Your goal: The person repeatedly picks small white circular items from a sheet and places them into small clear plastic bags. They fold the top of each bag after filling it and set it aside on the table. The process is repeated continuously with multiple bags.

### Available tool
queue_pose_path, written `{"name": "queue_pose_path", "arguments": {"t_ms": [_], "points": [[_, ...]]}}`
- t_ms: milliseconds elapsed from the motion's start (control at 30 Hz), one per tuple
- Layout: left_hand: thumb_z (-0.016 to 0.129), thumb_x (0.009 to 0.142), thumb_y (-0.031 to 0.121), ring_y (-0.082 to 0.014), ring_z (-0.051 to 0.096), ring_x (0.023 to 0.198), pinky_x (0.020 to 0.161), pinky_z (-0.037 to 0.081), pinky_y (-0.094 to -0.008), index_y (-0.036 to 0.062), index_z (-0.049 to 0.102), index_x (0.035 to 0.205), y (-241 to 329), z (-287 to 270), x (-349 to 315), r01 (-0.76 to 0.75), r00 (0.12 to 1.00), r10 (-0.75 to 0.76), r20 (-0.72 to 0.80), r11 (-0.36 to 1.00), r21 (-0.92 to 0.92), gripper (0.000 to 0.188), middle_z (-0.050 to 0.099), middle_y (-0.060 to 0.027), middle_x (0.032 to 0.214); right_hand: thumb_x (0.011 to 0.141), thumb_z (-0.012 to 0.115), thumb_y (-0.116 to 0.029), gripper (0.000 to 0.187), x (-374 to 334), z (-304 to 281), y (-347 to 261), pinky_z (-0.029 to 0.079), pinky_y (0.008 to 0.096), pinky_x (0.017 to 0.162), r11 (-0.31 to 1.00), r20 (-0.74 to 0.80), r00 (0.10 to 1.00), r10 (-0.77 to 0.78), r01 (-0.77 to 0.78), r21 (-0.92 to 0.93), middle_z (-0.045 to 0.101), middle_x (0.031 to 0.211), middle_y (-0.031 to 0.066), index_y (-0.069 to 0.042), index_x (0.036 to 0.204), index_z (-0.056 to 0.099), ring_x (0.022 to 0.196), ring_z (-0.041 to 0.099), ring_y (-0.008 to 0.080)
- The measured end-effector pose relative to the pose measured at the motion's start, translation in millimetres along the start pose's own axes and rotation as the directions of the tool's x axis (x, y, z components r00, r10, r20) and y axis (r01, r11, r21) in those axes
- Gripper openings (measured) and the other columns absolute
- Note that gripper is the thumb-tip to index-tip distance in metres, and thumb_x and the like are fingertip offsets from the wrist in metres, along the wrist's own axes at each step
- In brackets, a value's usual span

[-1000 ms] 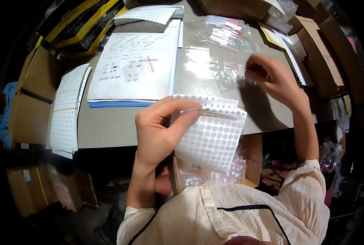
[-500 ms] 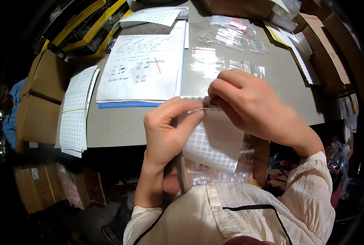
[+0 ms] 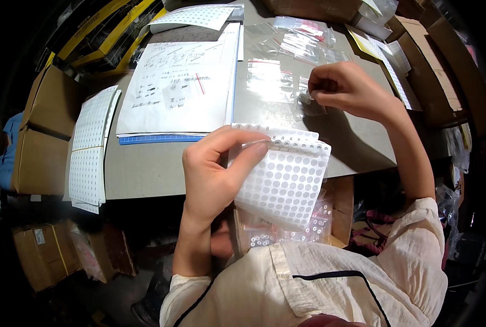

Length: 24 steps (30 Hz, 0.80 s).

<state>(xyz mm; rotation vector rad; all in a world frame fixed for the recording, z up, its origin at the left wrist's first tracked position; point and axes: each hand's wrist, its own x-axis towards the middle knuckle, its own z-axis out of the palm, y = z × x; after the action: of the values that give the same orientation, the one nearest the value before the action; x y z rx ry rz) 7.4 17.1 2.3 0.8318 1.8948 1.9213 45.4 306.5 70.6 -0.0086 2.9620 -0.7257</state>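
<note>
My left hand (image 3: 215, 166) pinches the top edge of a sheet of round stickers (image 3: 286, 182) between thumb and forefinger. The sheet is folded over at the top, where a row of printed round labels shows above rows of grey circles. It hangs over the near edge of the table. My right hand (image 3: 343, 90) is away from the sheet, over the small clear zip bags (image 3: 270, 82) on the table. Its fingers are pinched together at a bag, and a small pale spot shows by the fingertips. Whether they hold a sticker or the bag itself, I cannot tell.
A clipboard with handwritten papers (image 3: 172, 103) lies left of the bags, and a banded stack of sticker sheets (image 3: 90, 152) at the left edge. An open box of bagged parts (image 3: 341, 218) is below the sheet. Cardboard boxes (image 3: 428, 65) line the right side.
My right hand has left the sheet's top edge and moved right and away from me to the zip bags. My left hand keeps hold of the sheet, whose surface now faces up more openly.
</note>
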Motion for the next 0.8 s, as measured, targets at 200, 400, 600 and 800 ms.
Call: {"name": "queue_pose_path", "arguments": {"t_ms": [200,400,600,800], "points": [[0.078,0.09,-0.002,-0.0056,0.064,0.079,0.069,0.047,-0.0192,-0.0037,0.079,0.104,-4,-1,0,-0.043,0.999,0.043,0.011,0.999,-0.004,0.015,0.076,-0.0045,0.095,0.086,0.073,-0.014,0.017,10,20,12,0.054,0.048,0.077,0.948,-0.169,0.979,-0.113,0.056,-0.312,0.071,0.085,0.0208,0.002,0.087,0.068,0.085,0.068,0.0415],[0.077,0.09,-0.003,-0.0045,0.062,0.077,0.066,0.046,-0.0191,-0.0043,0.078,0.104,-7,-2,0,-0.066,0.998,0.066,0.021,0.998,0.017,0.015,0.075,-0.0039,0.094,0.089,0.073,-0.014,0.018,24,12,3,0.054,0.0475,0.079,0.952,-0.202,0.968,-0.146,0.082,-0.295,0.072,0.088,0.0209,0.002,0.094,0.068,0.088,0.07,0.0406],[0.075,0.092,-0.002,-0.0034,0.06,0.074,0.064,0.043,-0.0183,-0.0046,0.077,0.107,-8,-3,0,-0.056,0.998,0.056,0.032,0.998,-0.001,0.015,0.073,-0.0032,0.094,0.088,0.065,-0.003,0.012,47,31,-5,0.053,0.0475,0.077,0.947,-0.121,0.941,-0.315,0.32,0.031,0.07,0.09,0.0219,0.003,0.098,0.063,0.084,0.068,0.0417],[0.074,0.094,-0.001,-0.0038,0.061,0.075,0.064,0.044,-0.0184,-0.0048,0.077,0.11,-7,-5,1,-0.047,0.996,0.047,0.073,0.999,0.003,0.017,0.073,-0.0036,0.095,0.085,0.069,-0.003,0.017,47,45,-3,0.053,0.0498,0.081,0.896,-0.222,0.921,-0.321,0.219,-0.387,0.066,0.088,0.0204,0.001,0.099,0.059,0.088,0.066,0.0434]]}}
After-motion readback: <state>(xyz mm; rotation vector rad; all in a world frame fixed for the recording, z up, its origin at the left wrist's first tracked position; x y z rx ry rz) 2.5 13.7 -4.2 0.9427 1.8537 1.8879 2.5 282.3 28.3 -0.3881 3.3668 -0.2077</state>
